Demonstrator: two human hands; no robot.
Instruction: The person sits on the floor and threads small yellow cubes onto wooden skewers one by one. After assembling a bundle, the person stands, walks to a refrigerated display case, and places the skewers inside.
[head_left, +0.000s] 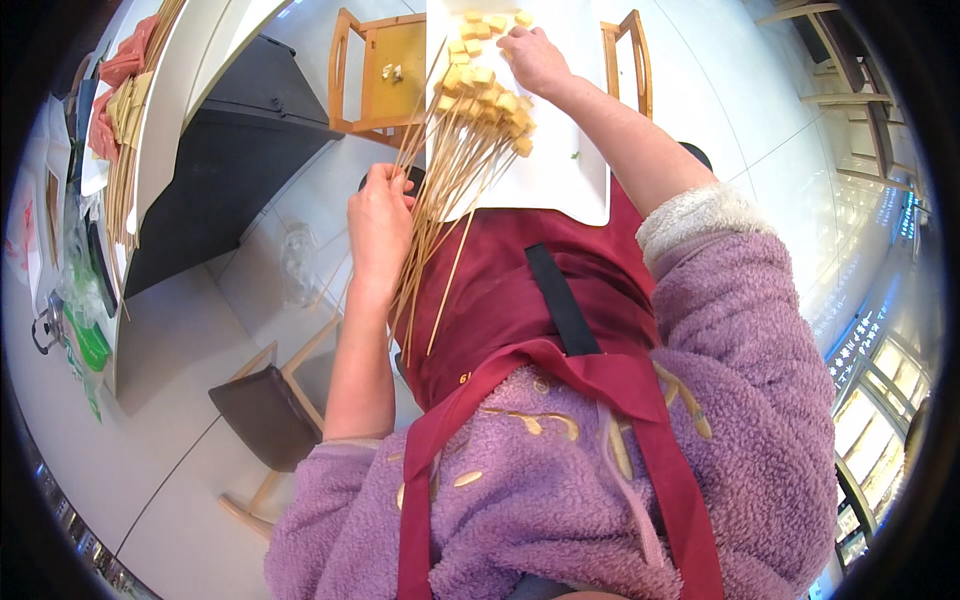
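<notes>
At the left edge of a white tray (559, 176), my left hand (381, 217) pinches thin bamboo skewers, their tips pointing up towards the tray's far end. Beside it lies a fanned bundle of bamboo skewers (450, 180), the lower ends hanging over my apron. Yellow spongy food cubes (484, 97), perhaps tofu, sit on the upper ends of that bundle. Farther up the tray are several loose yellow cubes (480, 28). My right hand (534, 61) reaches in among them with bent fingers. A bit of yellow shows under its fingertips; the fingers hide whether they grip it.
The tray rests near my lap, over a dark red apron (487, 277). Wooden chairs (386, 71) stand beyond it. At left, a white table (161, 127) carries more bundled skewers (124, 172) and plastic bags (79, 277). A dark-seated chair (266, 416) stands lower left.
</notes>
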